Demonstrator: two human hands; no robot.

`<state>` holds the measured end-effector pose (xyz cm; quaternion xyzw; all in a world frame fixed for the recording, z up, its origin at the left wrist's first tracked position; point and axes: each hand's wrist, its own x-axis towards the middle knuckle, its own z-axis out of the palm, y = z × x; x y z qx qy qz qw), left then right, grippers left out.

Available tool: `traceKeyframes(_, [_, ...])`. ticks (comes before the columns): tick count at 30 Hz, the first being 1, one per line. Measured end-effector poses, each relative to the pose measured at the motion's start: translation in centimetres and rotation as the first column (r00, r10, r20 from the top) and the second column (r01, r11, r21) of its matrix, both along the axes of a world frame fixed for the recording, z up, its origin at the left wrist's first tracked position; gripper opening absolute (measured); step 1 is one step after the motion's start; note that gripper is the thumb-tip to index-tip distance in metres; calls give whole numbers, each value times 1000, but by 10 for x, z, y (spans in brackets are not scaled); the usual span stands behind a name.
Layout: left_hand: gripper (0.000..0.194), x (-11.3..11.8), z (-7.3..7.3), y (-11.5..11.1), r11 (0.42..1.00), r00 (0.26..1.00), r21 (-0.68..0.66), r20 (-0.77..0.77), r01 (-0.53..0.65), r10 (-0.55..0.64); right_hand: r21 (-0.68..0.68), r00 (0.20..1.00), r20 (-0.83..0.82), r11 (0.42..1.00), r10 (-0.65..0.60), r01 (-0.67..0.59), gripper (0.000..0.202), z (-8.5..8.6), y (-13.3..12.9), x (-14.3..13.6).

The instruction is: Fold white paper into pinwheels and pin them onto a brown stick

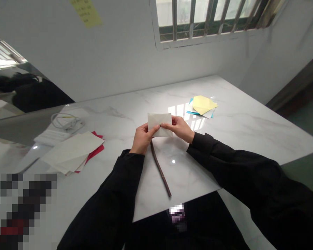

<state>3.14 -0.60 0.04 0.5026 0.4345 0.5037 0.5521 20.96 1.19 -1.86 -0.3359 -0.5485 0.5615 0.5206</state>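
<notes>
A small cream-white paper envelope with folded flaps is held upright a little above the marble-patterned table. My left hand grips its left side, thumb on the front. My right hand has the right side, with its thumb also on the front, and the two thumbtips nearly meet at the middle where the flaps come together. A tiny dark spot shows between the thumbs; I cannot make out what it is. Below the envelope a thin brown stick lies on the table, its upper end partly hidden by my left hand.
White and red paper sheets lie at the left, near a coiled white cable. Yellow, white and blue folded papers sit at the back right. The table ends at a wall with a barred window and a yellow note.
</notes>
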Motion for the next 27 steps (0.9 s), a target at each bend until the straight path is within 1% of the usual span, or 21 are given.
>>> traceKeyframes(5, [55,-1,-1,1,1000,1000,-5,-9,-14,13,-16,998,-54,1000,16,-17,46,2,-1,-1])
traceKeyframes(8, [55,-1,-2,1,1000,999,1,-29,-19,19,-20,998,-51,999,27,-28,45,2,-2,0])
traceKeyframes(11, [55,-3,3,1,1000,998,-10,-56,1,-2,-50,999,-45,999,13,-15,44,1,0,2])
traceKeyframes(13, [53,-10,8,4,1000,992,12,-123,-7,8,-116,998,-61,993,-2,-6,44,1,2,4])
traceKeyframes(14, [52,-16,11,6,998,982,47,-182,-34,42,-153,997,-82,988,-10,-3,44,2,3,6])
traceKeyframes(15, [49,-22,13,9,991,961,108,-258,-74,99,-187,993,-113,982,-18,-4,45,2,4,8])
traceKeyframes(16, [44,-30,15,13,977,922,181,-345,-117,174,-212,988,-152,977,-27,-6,46,2,6,9])
traceKeyframes(17, [39,-37,16,16,955,863,249,-434,-161,259,-228,981,-193,974,-35,-10,46,2,7,11])
traceKeyframes(18, [33,-44,16,19,934,779,296,-529,-201,336,-238,972,-230,971,-40,-16,46,2,9,13])
traceKeyframes(19, [30,-49,16,21,922,682,319,-626,-219,378,-247,964,-261,969,-42,-25,45,1,10,15])
traceKeyframes(20, [28,-53,14,22,926,589,317,-715,-205,376,-257,959,-282,966,-39,-36,45,1,12,17])
traceKeyframes(21, [28,-55,12,23,939,509,295,-789,-176,343,-269,955,-295,962,-32,-51,44,0,13,18])
traceKeyframes(22, [31,-55,9,22,956,451,264,-843,-130,294,-283,952,-304,957,-22,-68,43,0,14,19])
traceKeyframes(24, [40,-50,4,20,971,371,236,-899,-35,232,-306,950,-311,947,3,-103,39,-1,15,20])
traceKeyframes(25, [43,-46,1,18,968,327,252,-915,12,234,-313,950,-311,942,20,-122,38,-1,15,20])
traceKeyframes(27, [43,-40,-3,15,957,254,286,-931,58,263,-320,951,-304,934,60,-161,36,-1,14,20])
